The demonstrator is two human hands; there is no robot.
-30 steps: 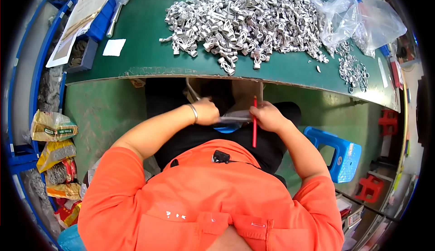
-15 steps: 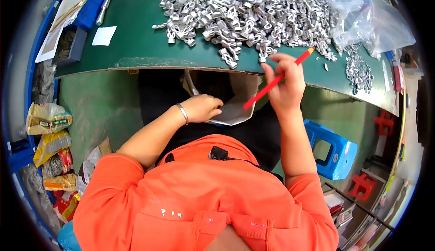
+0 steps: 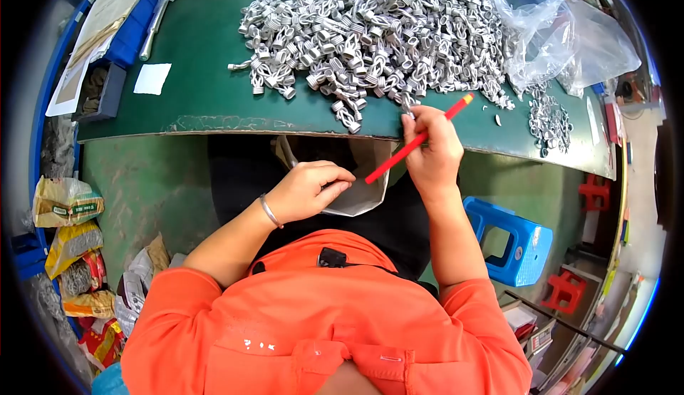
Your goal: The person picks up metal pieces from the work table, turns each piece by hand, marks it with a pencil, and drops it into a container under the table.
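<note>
My right hand (image 3: 433,145) is at the table's front edge, closed around a slim red stick (image 3: 399,161) with a yellow upper end. Its thumb and fingertips also pinch a small silvery looped piece (image 3: 407,101) at the near side of a large pile of such pieces (image 3: 370,38). Lower and to the left, my left hand (image 3: 308,190), with a metal bangle at the wrist, hovers above a pale open container (image 3: 372,194) in my lap. Its fingers are curled, thumb close to the forefinger; whatever they hold is hidden.
Clear plastic bags (image 3: 548,45) and small metal rings (image 3: 548,124) lie right of the pile on the green table (image 3: 206,74). A white paper piece (image 3: 152,79) is at left. On the floor are a blue stool (image 3: 524,249) and several packed bags (image 3: 69,202).
My right hand has moved slightly left and now pinches a looped piece, the red stick still in it. My left hand has turned, its thumb now showing. The view has shifted a little.
</note>
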